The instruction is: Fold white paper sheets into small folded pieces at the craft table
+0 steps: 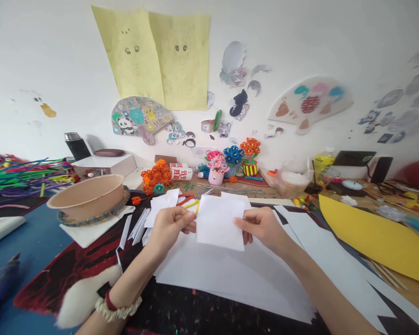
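Observation:
A square sheet of white paper (219, 223) is held up before me, tilted slightly. My right hand (263, 229) pinches its right edge, the thumb on the front and the fingers behind. At the left edge, my left hand (176, 222) is closed, thumb and fingers pressed together on the paper's side. Below the square lies a stack of large white sheets (237, 279) on a black and red mat (181, 311). Cut white pieces (162, 204) and folded paper strips (139, 226) lie just beyond and beside my left hand.
A beige basin (89, 197) stands at the left, near bundles of coloured pipe cleaners (28, 179). Small flower pots (216, 177) line the back. White sheets (338, 253) and a yellow sheet (380, 242) lie at the right. A white fluffy piece (78, 298) lies by my left forearm.

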